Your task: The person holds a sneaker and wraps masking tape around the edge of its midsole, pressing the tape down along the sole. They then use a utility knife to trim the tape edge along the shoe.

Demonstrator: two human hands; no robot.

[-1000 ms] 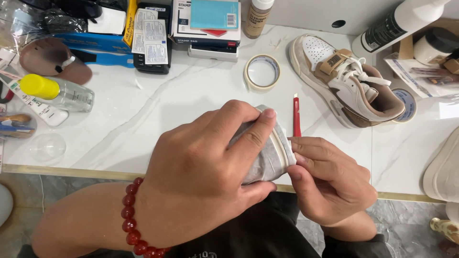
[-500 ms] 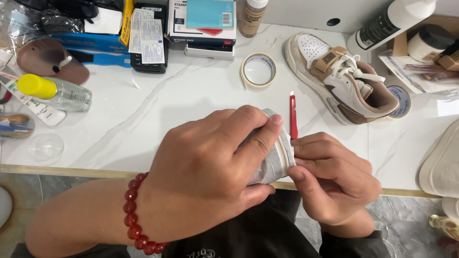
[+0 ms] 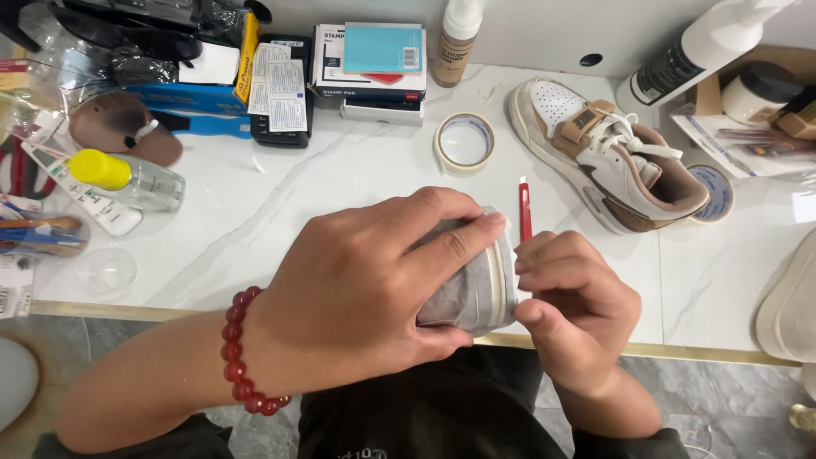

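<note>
Held thing: I see a grey sneaker wrapped in pale tape at the near table edge, centre of view.
Left hand: clamped over the sneaker from the left, fingers across its top, thumb under.
Right hand: fingers closed together on a red-handled tool; I cannot tell how firmly.
Key relation: the sneaker's taped end lies directly left of the right hand, touching it; the tool's long axis runs near to far, tip pointing far.
Nearer hand: I judge the right hand nearer the taped edge.
Tape roll: cream ring, flat, far of the hands.
Second sneaker: white and tan, far right, toe pointing far-left.
Boxes: stacked, far centre, teal rectangular label on top.
Black case: far left of the boxes, white paper labels.
Bottle: clear, yellow cap, lying left.
Spray bottle: brown, upright, far centre.
</note>
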